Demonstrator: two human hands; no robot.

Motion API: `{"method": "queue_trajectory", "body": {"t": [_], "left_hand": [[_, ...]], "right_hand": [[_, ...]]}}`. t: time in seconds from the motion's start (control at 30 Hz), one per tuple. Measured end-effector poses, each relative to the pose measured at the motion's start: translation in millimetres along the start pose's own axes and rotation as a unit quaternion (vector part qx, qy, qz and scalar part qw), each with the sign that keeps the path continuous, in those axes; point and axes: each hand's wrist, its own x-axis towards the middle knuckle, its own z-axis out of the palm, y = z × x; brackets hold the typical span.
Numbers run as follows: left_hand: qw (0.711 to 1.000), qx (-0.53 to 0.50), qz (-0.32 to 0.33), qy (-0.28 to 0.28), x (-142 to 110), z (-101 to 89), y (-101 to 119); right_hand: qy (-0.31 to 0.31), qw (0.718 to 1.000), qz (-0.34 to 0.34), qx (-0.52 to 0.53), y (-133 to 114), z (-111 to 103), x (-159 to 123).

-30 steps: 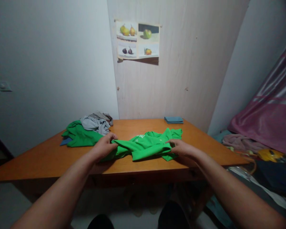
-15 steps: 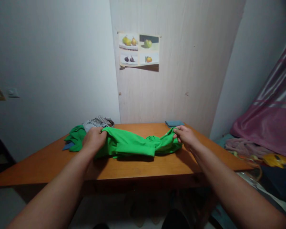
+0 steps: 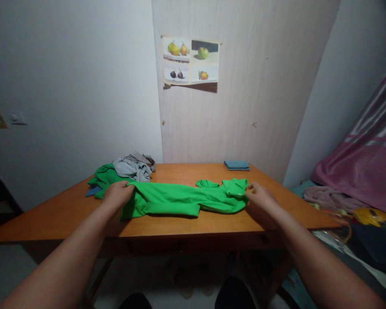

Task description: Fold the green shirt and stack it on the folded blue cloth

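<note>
A bright green garment [image 3: 173,199] lies stretched sideways across the table, its near edge folded over in the middle. Its exact kind does not show. My left hand [image 3: 117,195] is closed on its upper left corner and holds that end slightly raised. At the opposite end, my right hand [image 3: 262,199] pinches the right edge between thumb and fingers. A bunched part of the cloth stands up beside those fingers, and a small loop of it sticks out at the back.
The wooden table [image 3: 67,219] stands against the wall. A heap of crumpled clothes [image 3: 131,167] is at its back left, and a folded blue cloth [image 3: 236,165] at the back right. To the right are a pink curtain [image 3: 363,167] and a yellow item [image 3: 371,216].
Both hands have lowered and moved outward, drawing the green garment longer and flatter towards the left and right. Its right end has dropped closer to the table. The view has shifted slightly.
</note>
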Motion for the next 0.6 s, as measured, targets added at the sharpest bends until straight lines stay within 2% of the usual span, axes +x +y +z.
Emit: {"method": "queue_trajectory", "body": {"t": [0.1,0.2,0.27,0.33,0.43,0.47,0.53,0.6], "left_hand": [[1.0,0.008,0.001,-0.002,0,3.8,-2],[1.0,0.011,0.009,0.001,-3,3.2,2],[0.999,0.034,0.02,0.0,-8,-0.1,8],[0.997,0.074,0.02,-0.002,-13,-5.2,12],[0.997,0.076,-0.001,0.019,-17,-12.6,15],[0.999,0.038,-0.012,0.029,-16,-14.5,15],[0.992,-0.111,-0.05,0.044,-13,-18.4,14],[0.949,-0.297,-0.098,0.042,-7,-24.0,17]], "right_hand": [[0.001,0.996,-0.091,0.007,-24,5,-21],[-0.078,0.979,-0.188,0.031,-56,16,-45],[-0.126,0.97,-0.207,0.004,-74,28,-60],[-0.147,0.965,-0.214,-0.04,-85,41,-69],[-0.141,0.97,-0.192,-0.053,-91,56,-68],[-0.125,0.975,-0.18,-0.02,-92,57,-63],[-0.078,0.981,-0.146,0.103,-96,50,-48],[-0.042,0.961,-0.088,0.259,-105,31,-32]]}}
